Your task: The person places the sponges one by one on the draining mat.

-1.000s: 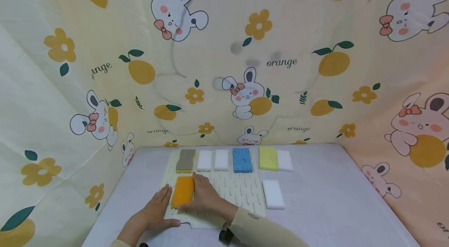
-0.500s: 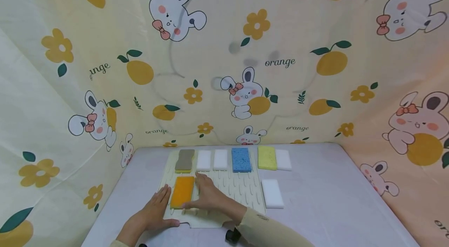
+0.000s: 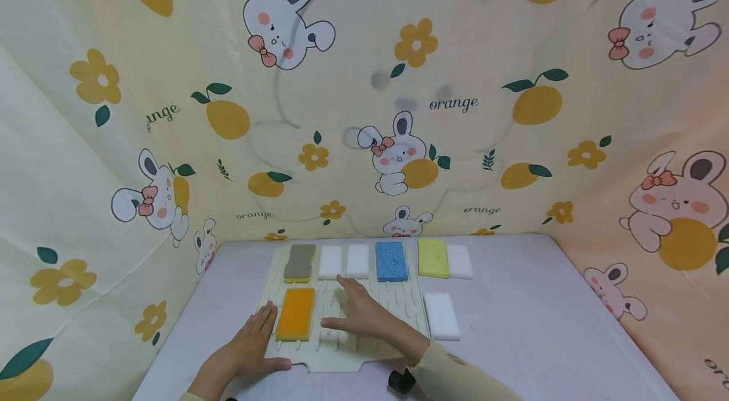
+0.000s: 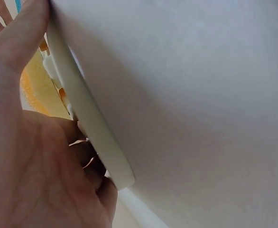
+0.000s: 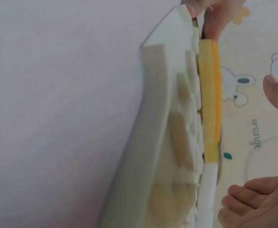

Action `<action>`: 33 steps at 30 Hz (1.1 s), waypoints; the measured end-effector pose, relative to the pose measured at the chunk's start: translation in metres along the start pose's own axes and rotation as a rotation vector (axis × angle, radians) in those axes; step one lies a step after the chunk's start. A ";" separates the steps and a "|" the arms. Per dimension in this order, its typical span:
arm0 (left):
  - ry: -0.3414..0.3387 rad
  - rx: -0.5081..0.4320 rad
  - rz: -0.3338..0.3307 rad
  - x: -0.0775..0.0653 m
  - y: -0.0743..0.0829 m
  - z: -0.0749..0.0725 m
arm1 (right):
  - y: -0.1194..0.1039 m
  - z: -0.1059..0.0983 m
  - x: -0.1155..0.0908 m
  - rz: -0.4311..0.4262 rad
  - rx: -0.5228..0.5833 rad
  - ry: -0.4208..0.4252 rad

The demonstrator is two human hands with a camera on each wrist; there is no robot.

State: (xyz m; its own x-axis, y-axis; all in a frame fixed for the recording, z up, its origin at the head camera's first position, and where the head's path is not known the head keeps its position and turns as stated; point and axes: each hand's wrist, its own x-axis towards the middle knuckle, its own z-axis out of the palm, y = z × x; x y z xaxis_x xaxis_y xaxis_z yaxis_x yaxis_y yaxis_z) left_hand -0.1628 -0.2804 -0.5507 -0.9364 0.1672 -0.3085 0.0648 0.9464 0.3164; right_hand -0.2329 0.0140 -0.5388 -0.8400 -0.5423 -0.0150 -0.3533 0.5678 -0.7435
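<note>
An orange-topped yellow sponge (image 3: 295, 314) lies on the front left of a cream ridged drainer board (image 3: 336, 360); the right wrist view shows the sponge's layered side. My left hand (image 3: 249, 344) rests at the board's left front corner, fingers straight along the side, thumb by the front edge. To the right of the orange sponge, over the board, is my right hand (image 3: 364, 314), thumb and fingers spread and nothing between them. Along the board's back lie a grey-topped yellow sponge (image 3: 299, 262), two white sponge blocks (image 3: 330, 262) and a speckled blue sponge (image 3: 391, 261).
Right of the board, a flat yellow sponge (image 3: 433, 258) lies beside a white block (image 3: 460, 262) at the back. Another white block (image 3: 442, 315) lies nearer the front. A printed cloth (image 3: 342, 104) hangs behind and around the table (image 3: 512, 325).
My right hand has let go of the orange sponge and moved right, away from it. The sponge stays where it was on the board, and my left hand has stayed in place.
</note>
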 end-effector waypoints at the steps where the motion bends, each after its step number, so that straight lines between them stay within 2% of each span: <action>1: 0.000 -0.002 -0.001 0.000 0.000 0.000 | 0.002 -0.001 -0.001 -0.003 -0.002 -0.002; 11: -0.008 -0.011 -0.009 -0.001 0.001 -0.002 | 0.016 -0.025 -0.020 -0.060 -0.019 0.006; 20: 0.000 -0.014 -0.006 -0.001 0.001 -0.001 | 0.037 -0.047 -0.036 -0.073 -0.012 0.024; 33: -0.011 -0.025 -0.015 -0.001 0.002 -0.002 | 0.063 -0.079 -0.061 -0.039 -0.034 0.040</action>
State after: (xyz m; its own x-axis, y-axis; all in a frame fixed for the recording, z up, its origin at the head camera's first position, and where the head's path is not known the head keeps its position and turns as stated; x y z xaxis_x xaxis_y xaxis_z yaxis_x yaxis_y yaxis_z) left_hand -0.1619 -0.2796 -0.5483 -0.9333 0.1562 -0.3235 0.0420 0.9418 0.3335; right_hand -0.2368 0.1315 -0.5316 -0.8412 -0.5392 0.0409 -0.3989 0.5676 -0.7202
